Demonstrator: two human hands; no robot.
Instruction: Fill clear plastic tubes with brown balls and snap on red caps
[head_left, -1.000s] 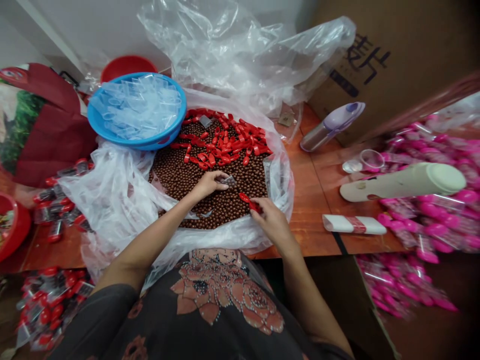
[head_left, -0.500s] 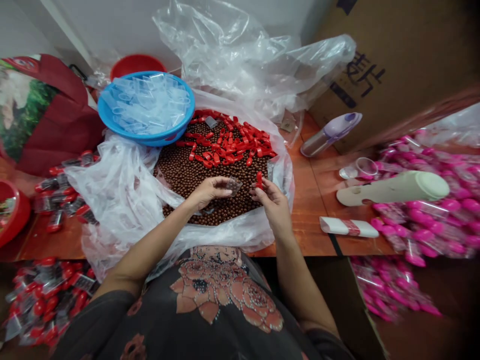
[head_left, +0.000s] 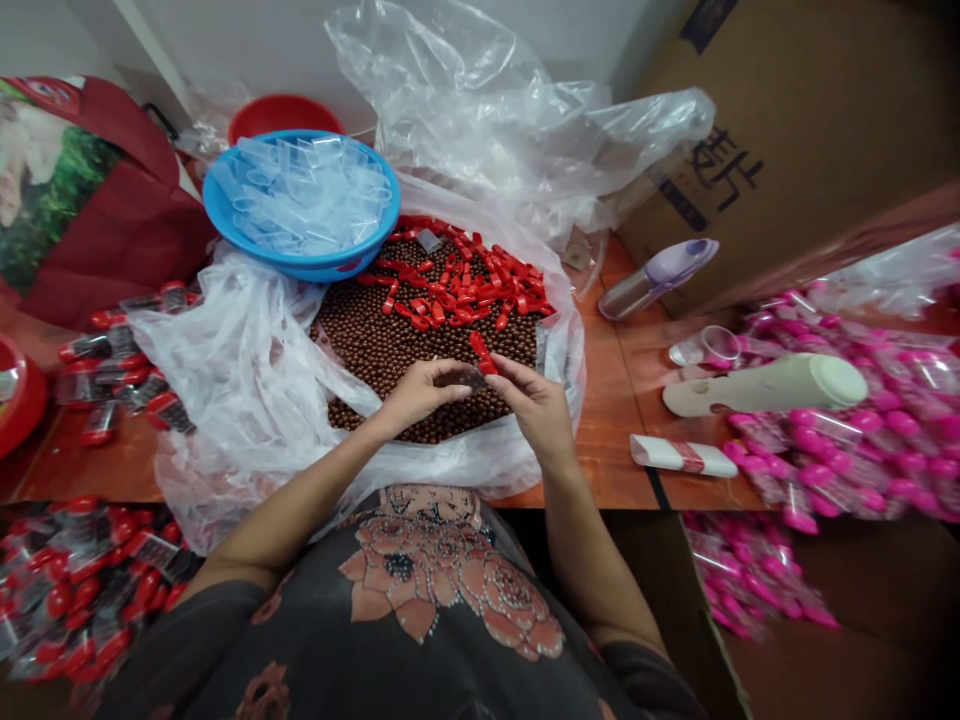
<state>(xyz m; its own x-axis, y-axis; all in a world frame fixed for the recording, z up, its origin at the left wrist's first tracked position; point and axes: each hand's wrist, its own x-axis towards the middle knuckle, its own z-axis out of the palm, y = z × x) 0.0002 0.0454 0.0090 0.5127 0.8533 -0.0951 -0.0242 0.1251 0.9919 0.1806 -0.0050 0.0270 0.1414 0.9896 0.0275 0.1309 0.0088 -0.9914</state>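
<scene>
My left hand (head_left: 429,396) is closed round a small clear plastic container (head_left: 471,379), partly hidden by the fingers. Between the thumb and fingers of my right hand (head_left: 534,405) is a red plastic cap (head_left: 483,352), held at the container's end; whether the two are joined I cannot tell. Both hands are above a heap of small round brown balls (head_left: 375,345) in an opened white plastic bag (head_left: 247,345). Many loose red caps (head_left: 480,285) lie on the far part of the heap, with one clear container (head_left: 429,240) among them.
A blue basin (head_left: 300,265) of clear containers stands at the back left. Filled red-capped containers (head_left: 97,385) lie at left. On the right are a lilac-lidded bottle (head_left: 660,278), a pale green cylinder (head_left: 765,386), a white packet (head_left: 682,456), pink-capped pieces (head_left: 847,450) and a carton (head_left: 810,130).
My right hand has moved left, bringing the red cap up to the clear container in my left hand. The cap now tilts. The view has shifted slightly.
</scene>
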